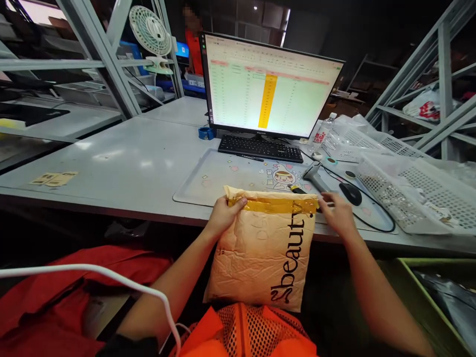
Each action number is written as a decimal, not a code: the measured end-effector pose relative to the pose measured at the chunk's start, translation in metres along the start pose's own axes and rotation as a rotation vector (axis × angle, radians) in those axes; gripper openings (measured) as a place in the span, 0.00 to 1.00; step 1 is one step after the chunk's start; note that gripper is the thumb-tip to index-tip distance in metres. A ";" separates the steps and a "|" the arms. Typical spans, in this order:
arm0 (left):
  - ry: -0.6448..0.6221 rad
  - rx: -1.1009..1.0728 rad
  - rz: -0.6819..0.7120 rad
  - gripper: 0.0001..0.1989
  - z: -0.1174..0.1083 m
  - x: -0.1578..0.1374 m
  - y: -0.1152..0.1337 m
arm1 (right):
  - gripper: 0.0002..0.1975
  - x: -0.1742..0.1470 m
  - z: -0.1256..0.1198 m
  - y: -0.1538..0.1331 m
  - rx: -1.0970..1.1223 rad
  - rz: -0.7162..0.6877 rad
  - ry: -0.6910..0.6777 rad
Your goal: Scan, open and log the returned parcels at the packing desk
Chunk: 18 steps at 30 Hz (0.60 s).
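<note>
A peach-coloured mailer bag (256,253), printed with "beauty" in black script up its right side, hangs upright in front of the table edge. Shiny yellow tape (267,205) runs across its top. My left hand (225,215) grips the upper left corner, thumb on the front face. At the upper right corner, my right hand (338,213) has its fingers curled against the bag's edge, and the fingertips are partly hidden. Behind the bag's top lies a yellow and black tool (296,189), partly covered. A grey barcode scanner (316,177) lies beyond the right hand.
A monitor (271,89) showing a spreadsheet stands behind a black keyboard (260,148). A mouse (350,194) and white perforated baskets (416,193) are at the right. A green-rimmed bin (405,270) sits below. A white cable (92,267) crosses the lower left. Another person (194,47) is behind.
</note>
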State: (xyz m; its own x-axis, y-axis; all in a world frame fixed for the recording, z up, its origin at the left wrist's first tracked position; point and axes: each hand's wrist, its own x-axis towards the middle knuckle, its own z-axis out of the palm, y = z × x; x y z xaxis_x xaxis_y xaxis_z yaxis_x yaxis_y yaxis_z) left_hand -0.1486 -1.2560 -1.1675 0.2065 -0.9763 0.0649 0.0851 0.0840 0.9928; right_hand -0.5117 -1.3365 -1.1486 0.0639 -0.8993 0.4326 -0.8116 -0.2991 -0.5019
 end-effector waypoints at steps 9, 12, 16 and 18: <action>0.121 0.075 0.079 0.30 -0.005 -0.001 -0.021 | 0.23 0.044 0.009 -0.026 -0.284 -0.005 -0.178; 0.158 0.086 0.102 0.26 -0.002 -0.001 -0.021 | 0.26 0.019 -0.041 -0.062 -0.131 -0.041 0.040; 0.171 0.155 0.145 0.21 0.008 -0.003 -0.018 | 0.24 -0.026 -0.075 -0.128 -0.100 -0.452 -0.267; 0.197 0.193 0.194 0.18 0.014 -0.008 -0.016 | 0.24 -0.038 -0.065 -0.151 -0.210 -0.574 -0.430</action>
State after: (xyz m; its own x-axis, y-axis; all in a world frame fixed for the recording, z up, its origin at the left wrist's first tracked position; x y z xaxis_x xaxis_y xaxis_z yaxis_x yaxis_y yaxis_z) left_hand -0.1651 -1.2525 -1.1827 0.3872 -0.8866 0.2528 -0.1564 0.2071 0.9657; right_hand -0.4292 -1.2369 -1.0406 0.6976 -0.6783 0.2307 -0.6732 -0.7307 -0.1130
